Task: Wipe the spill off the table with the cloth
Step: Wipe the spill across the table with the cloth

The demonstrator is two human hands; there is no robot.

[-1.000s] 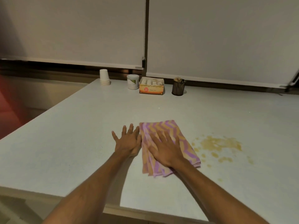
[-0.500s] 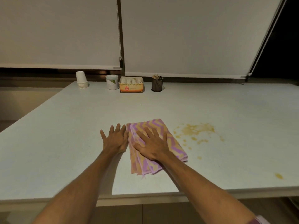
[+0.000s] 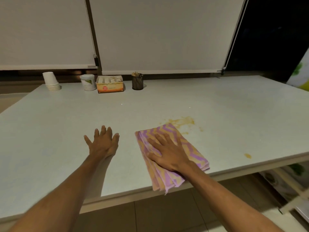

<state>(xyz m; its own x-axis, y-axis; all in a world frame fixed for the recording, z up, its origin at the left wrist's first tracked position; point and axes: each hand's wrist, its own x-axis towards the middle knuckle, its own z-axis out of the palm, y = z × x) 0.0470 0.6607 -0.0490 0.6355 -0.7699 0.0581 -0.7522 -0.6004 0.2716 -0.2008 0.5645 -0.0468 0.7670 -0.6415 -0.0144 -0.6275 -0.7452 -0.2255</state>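
A folded cloth (image 3: 194,154) with pink and orange zigzags lies on the pale table (image 3: 234,111), its near end hanging over the front edge. My right hand (image 3: 168,154) lies flat on it, fingers spread, pressing down. The cloth's far corner touches the near edge of a yellow-brown spill (image 3: 182,121), with small splashes to the spill's right. My left hand (image 3: 102,143) rests flat on the bare table, a hand's width left of the cloth, holding nothing.
A separate yellow drop (image 3: 247,155) sits near the front edge at the right. Along the back edge stand stacked paper cups (image 3: 51,81), a white tub (image 3: 88,82), an orange box (image 3: 110,85) and a dark mesh cup (image 3: 137,81). Roller blinds hang behind.
My right hand has slid the cloth to the right, up to the spill. The left hand, earlier touching the cloth's edge, is now apart from it. The view has turned right.
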